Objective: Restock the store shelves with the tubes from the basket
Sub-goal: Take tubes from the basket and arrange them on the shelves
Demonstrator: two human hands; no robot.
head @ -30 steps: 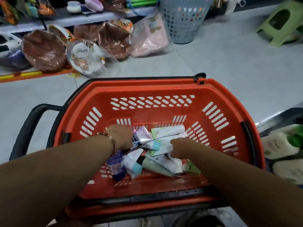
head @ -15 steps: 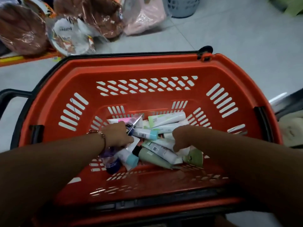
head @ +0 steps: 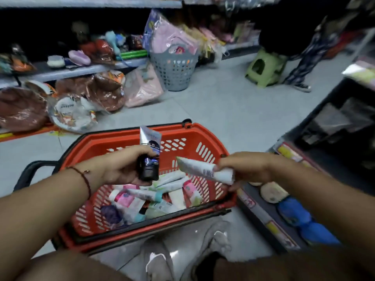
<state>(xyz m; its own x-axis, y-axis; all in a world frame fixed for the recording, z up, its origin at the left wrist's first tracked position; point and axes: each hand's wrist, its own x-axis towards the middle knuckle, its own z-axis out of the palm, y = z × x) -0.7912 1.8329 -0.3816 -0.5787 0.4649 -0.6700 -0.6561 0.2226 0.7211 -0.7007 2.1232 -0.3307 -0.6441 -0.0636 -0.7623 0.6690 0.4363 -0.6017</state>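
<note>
Left hand (head: 119, 169) grip round dark tube (head: 149, 157), right hand (head: 245, 169) pinching white tube (head: 203, 170), above orange basket (head: 203, 134), grey bin (head: 174, 72) beyond

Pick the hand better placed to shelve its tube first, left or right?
Right, probably. The right hand holds the white tube beside the low shelf; the left hand holds the dark tube over the basket.

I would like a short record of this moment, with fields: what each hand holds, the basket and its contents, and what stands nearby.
left hand: left hand grips a dark tube, upright, cap down
right hand: right hand pinches a white tube near its cap end, lying roughly level
basket: orange basket on the floor, below both hands
contents: many tubes piled loosely inside
nearby: grey laundry basket, green stool, low shelf on the right
</note>
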